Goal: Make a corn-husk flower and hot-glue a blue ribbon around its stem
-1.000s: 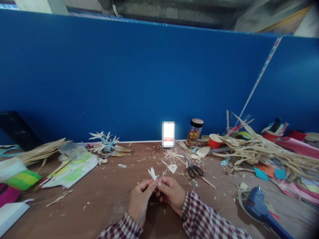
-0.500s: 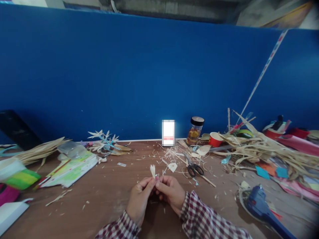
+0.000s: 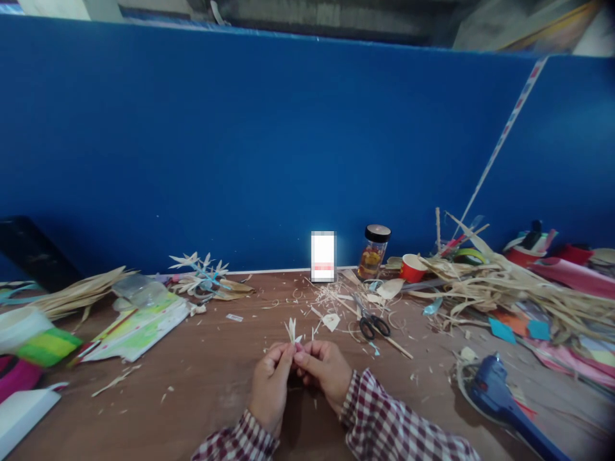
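Between my two hands, low in the middle of the head view, a small pale flower of pointed dried-husk petals (image 3: 292, 331) stands upright. My left hand (image 3: 271, 382) is closed, thumb and forefinger pinching the flower's base. Close against it, my right hand (image 3: 327, 370) is also closed, its thumb and forefinger pressed together at the same base. The fingers hide the lower end of the flower. Beyond my hands, black-handled scissors (image 3: 373, 325) lie on the table near a cut piece of husk (image 3: 330, 321). Finished-looking pale flowers on blue stems (image 3: 204, 274) lie at the back left.
Husk strips (image 3: 504, 282) pile up at the right, behind a blue glue gun (image 3: 500, 390). A lidded jar (image 3: 373, 255) and a red paper cup (image 3: 413, 269) stand by the blue partition (image 3: 288, 141). Painted paper (image 3: 139, 330) lies left; scraps litter the brown table (image 3: 192, 384).
The flower's petals are more spread apart now, one leaning out to the right. Both hands remain together at its base. The view has shifted slightly.
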The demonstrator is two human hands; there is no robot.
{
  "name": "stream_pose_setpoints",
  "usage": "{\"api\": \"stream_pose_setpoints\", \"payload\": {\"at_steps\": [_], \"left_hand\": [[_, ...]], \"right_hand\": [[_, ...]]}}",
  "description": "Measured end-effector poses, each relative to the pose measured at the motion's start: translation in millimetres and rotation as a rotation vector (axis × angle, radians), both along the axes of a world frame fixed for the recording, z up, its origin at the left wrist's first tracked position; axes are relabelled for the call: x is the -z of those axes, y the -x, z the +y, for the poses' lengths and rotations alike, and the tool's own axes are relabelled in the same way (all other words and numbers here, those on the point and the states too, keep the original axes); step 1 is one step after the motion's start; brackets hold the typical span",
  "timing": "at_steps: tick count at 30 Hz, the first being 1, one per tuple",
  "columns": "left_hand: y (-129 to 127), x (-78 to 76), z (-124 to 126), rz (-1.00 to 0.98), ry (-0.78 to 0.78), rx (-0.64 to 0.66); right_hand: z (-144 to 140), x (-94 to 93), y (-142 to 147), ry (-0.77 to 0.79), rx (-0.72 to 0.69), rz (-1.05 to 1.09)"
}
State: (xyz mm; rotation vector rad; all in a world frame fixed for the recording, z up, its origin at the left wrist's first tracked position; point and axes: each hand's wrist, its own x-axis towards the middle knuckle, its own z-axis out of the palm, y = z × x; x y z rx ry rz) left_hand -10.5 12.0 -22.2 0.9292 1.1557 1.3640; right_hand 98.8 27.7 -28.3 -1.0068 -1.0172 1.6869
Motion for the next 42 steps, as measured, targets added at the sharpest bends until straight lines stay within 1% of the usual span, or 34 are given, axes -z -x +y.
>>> {"api": "stream_pose_setpoints", "payload": {"at_steps": [4, 9, 11, 17, 19, 22, 25, 28, 30, 32, 34, 36, 38, 39, 40, 42], "left_hand": [[-0.1, -2.3, -0.6, -0.005, 0.011, 0.014], [2.7, -1.9, 3.9, -0.101, 0.030, 0.159], [3.9, 0.0, 5.9, -0.141, 0.053, 0.176], [4.4, 9.9, 8.6, -0.159, 0.060, 0.130], [3.5, 10.6, 8.2, -0.163, 0.050, 0.123], [3.4, 5.9, 6.8, -0.208, 0.046, 0.101], [7.3, -1.9, 7.4, -0.271, 0.055, 0.039], [14.5, -7.6, 11.6, -0.278, 0.064, 0.003], [19.3, -9.6, 15.0, -0.278, 0.063, -0.014], [23.2, -10.4, 17.8, -0.279, 0.056, -0.026], [26.0, -10.5, 19.8, -0.279, 0.048, -0.035], [27.7, -9.9, 21.0, -0.279, 0.043, -0.048], [28.2, -8.8, 21.6, -0.277, 0.044, -0.061], [27.8, -8.1, 21.7, -0.275, 0.045, -0.066], [26.9, -7.5, 21.4, -0.272, 0.046, -0.068], [23.8, -6.3, 20.2, -0.265, 0.044, -0.063]], "right_hand": [[-1.6, -2.5, 0.7, 0.000, 0.011, 0.002], [-0.6, -2.0, -0.4, 0.009, -0.009, 0.033], [0.1, -0.9, -0.6, 0.003, -0.012, 0.033], [1.0, 2.1, 1.0, -0.040, -0.028, -0.005], [0.8, 2.2, 0.7, -0.066, -0.037, -0.030], [-0.1, 1.6, -1.2, -0.119, -0.084, -0.100], [-1.4, 0.8, -2.6, -0.211, -0.159, -0.160], [-3.4, -2.0, -1.0, -0.284, -0.186, -0.144], [-5.9, -9.2, -0.3, -0.289, -0.188, -0.105], [-10.2, -23.4, -3.4, -0.275, -0.184, -0.029], [-16.3, -44.2, -12.8, -0.260, -0.180, 0.089], [-22.9, -67.6, -27.4, -0.227, -0.229, 0.208], [-27.4, -86.9, -41.9, -0.247, -0.254, 0.285], [-28.2, -92.9, -47.1, -0.263, -0.276, 0.278], [-27.7, -95.8, -49.9, -0.265, -0.296, 0.208], [-23.4, -91.7, -47.5, -0.277, -0.295, -0.063]]}}
